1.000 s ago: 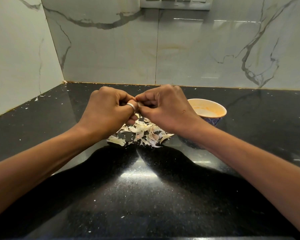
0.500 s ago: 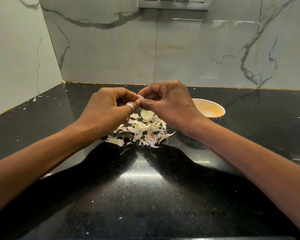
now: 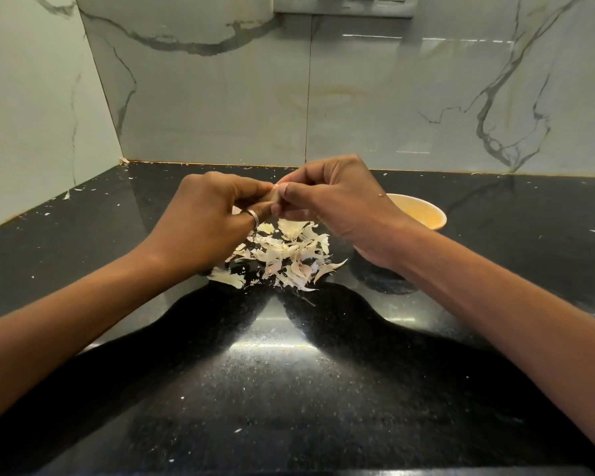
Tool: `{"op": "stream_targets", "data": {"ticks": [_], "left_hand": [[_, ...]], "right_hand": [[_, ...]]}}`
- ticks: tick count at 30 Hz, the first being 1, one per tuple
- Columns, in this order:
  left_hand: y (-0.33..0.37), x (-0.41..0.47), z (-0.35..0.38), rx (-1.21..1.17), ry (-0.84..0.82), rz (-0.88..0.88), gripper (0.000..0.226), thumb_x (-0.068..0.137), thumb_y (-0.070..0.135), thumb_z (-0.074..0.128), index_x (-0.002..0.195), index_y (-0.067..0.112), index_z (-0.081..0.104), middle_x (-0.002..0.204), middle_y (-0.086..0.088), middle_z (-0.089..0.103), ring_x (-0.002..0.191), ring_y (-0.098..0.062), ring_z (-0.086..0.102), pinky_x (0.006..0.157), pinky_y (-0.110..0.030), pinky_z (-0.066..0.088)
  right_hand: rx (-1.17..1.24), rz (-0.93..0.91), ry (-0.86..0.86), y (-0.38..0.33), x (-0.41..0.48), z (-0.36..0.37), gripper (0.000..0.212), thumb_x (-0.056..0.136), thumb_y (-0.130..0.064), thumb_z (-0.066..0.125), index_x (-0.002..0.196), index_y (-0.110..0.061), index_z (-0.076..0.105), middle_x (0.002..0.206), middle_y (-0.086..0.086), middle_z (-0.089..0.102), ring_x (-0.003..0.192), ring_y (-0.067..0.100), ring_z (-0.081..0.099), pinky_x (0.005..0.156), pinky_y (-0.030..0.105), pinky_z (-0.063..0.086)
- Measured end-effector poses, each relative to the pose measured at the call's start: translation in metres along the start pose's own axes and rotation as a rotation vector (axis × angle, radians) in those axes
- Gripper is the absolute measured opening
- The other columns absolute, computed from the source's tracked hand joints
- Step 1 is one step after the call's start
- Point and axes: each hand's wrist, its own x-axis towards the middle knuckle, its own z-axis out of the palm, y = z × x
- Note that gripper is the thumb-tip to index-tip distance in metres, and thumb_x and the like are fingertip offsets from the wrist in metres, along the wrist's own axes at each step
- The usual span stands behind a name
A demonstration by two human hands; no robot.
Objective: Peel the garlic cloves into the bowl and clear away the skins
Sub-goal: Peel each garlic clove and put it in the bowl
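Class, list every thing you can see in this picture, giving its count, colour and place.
garlic clove: one, pale, pinched between both hands' fingertips
skins: one loose pile, whitish, on the countertop below the hands
bowl: one, orange inside, behind the right wrist
countertop: one, black speckled, flecked with skin bits
wall tiles: white, grey-veined, behind and left
switch panel: one, grey, top edge
ring: one, silver, on left hand
left hand: one, pinches the clove
right hand: one, pinches the clove
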Motion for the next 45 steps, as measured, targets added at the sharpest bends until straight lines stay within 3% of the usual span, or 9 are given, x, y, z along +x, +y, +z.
{"op": "stream_targets", "data": {"ticks": [4, 8, 19, 26, 30, 34, 39, 42, 45], "left_hand": [[-0.003, -0.002, 0.0, 0.123, -0.004, 0.091, 0.034, 0.092, 0.045, 0.057, 0.117, 0.029, 0.074, 0.099, 0.004, 0.074, 0.086, -0.018, 0.068, 0.074, -0.043, 0.056], [-0.003, -0.002, 0.0, 0.172, -0.034, 0.166, 0.037, 0.096, 0.037, 0.053, 0.12, 0.019, 0.073, 0.102, -0.001, 0.074, 0.083, -0.024, 0.067, 0.07, -0.046, 0.056], [-0.002, 0.0, 0.001, 0.15, -0.07, 0.221, 0.035, 0.093, 0.024, 0.059, 0.123, 0.01, 0.072, 0.101, -0.004, 0.076, 0.077, -0.009, 0.063, 0.072, -0.003, 0.043], [-0.003, 0.002, -0.002, 0.125, -0.048, 0.193, 0.026, 0.093, 0.017, 0.071, 0.118, 0.01, 0.073, 0.098, -0.004, 0.076, 0.073, -0.009, 0.063, 0.068, 0.0, 0.041], [-0.002, 0.001, -0.001, 0.12, -0.078, 0.203, 0.027, 0.093, 0.016, 0.071, 0.119, 0.009, 0.073, 0.099, -0.004, 0.076, 0.072, -0.008, 0.063, 0.068, 0.0, 0.042], [-0.001, 0.001, -0.001, 0.13, -0.093, 0.228, 0.026, 0.093, 0.016, 0.071, 0.119, 0.01, 0.074, 0.097, -0.004, 0.076, 0.071, -0.011, 0.065, 0.065, -0.005, 0.045], [0.0, 0.0, -0.001, 0.147, -0.08, 0.251, 0.027, 0.091, 0.009, 0.071, 0.118, 0.012, 0.075, 0.093, -0.006, 0.077, 0.072, -0.018, 0.068, 0.064, -0.026, 0.054], [0.003, 0.0, -0.002, 0.145, -0.073, 0.266, 0.028, 0.089, 0.01, 0.07, 0.117, 0.012, 0.074, 0.095, -0.004, 0.077, 0.071, -0.014, 0.067, 0.064, -0.012, 0.047], [0.003, 0.002, -0.003, 0.142, -0.053, 0.249, 0.025, 0.092, 0.015, 0.069, 0.117, 0.013, 0.075, 0.093, -0.003, 0.078, 0.07, -0.013, 0.067, 0.064, -0.011, 0.045]], "right_hand": [[-0.003, 0.023, -0.016, -0.001, 0.001, -0.002, 0.01, 0.094, 0.001, 0.066, 0.09, 0.005, 0.075, 0.092, 0.023, 0.076, 0.09, 0.035, 0.076, 0.082, 0.037, 0.062], [-0.006, 0.02, -0.027, -0.001, 0.0, -0.005, 0.011, 0.093, 0.001, 0.067, 0.092, 0.01, 0.073, 0.091, 0.024, 0.076, 0.086, 0.034, 0.077, 0.078, 0.035, 0.062], [-0.233, -0.079, 0.025, 0.003, 0.002, 0.0, 0.011, 0.092, -0.01, 0.071, 0.085, -0.006, 0.079, 0.079, 0.01, 0.078, 0.074, 0.021, 0.078, 0.078, 0.046, 0.065], [-0.378, -0.157, 0.006, -0.001, -0.002, 0.0, 0.011, 0.095, -0.013, 0.071, 0.089, -0.009, 0.079, 0.076, 0.003, 0.078, 0.069, 0.009, 0.076, 0.068, 0.03, 0.063], [-0.454, -0.179, 0.0, -0.001, -0.002, 0.0, 0.012, 0.094, -0.012, 0.07, 0.087, -0.013, 0.078, 0.074, 0.0, 0.078, 0.069, 0.01, 0.076, 0.073, 0.041, 0.064], [-0.496, -0.212, 0.044, -0.002, -0.004, 0.002, 0.013, 0.091, -0.012, 0.07, 0.082, -0.014, 0.079, 0.069, -0.004, 0.077, 0.065, 0.008, 0.075, 0.066, 0.037, 0.062], [-0.506, -0.253, 0.093, -0.002, -0.006, 0.005, 0.011, 0.089, -0.015, 0.073, 0.079, -0.012, 0.079, 0.066, -0.003, 0.076, 0.06, 0.003, 0.073, 0.061, 0.027, 0.061], [-0.474, -0.254, 0.11, -0.001, -0.007, 0.005, 0.011, 0.09, -0.011, 0.072, 0.08, -0.009, 0.078, 0.068, 0.0, 0.076, 0.057, 0.002, 0.072, 0.057, 0.02, 0.059], [-0.419, -0.225, 0.099, -0.002, -0.006, 0.004, 0.012, 0.091, -0.01, 0.071, 0.082, -0.007, 0.077, 0.071, 0.002, 0.077, 0.06, 0.006, 0.074, 0.059, 0.026, 0.062]]}}
